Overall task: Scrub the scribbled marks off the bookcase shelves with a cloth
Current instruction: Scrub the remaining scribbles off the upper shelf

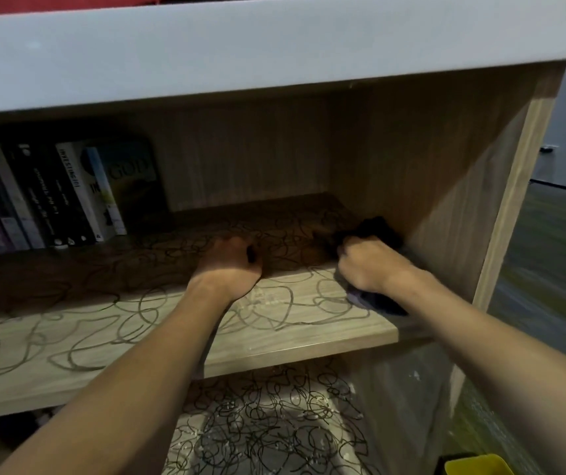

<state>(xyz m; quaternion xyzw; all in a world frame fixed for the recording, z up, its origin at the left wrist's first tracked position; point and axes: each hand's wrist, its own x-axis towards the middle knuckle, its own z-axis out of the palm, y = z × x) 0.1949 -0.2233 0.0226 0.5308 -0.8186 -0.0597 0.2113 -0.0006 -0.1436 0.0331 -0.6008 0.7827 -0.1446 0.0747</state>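
The dark cloth (374,234) is gripped in the right hand (370,265) at the shelf (172,337)'s far-right corner; scribbles (274,303) run leftward toward the curled, empty-looking left hand (230,265); that way the scrubbing is judged due.

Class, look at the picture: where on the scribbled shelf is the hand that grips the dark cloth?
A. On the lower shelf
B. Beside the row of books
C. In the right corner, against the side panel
C: the right hand grips the dark cloth by the side panel.
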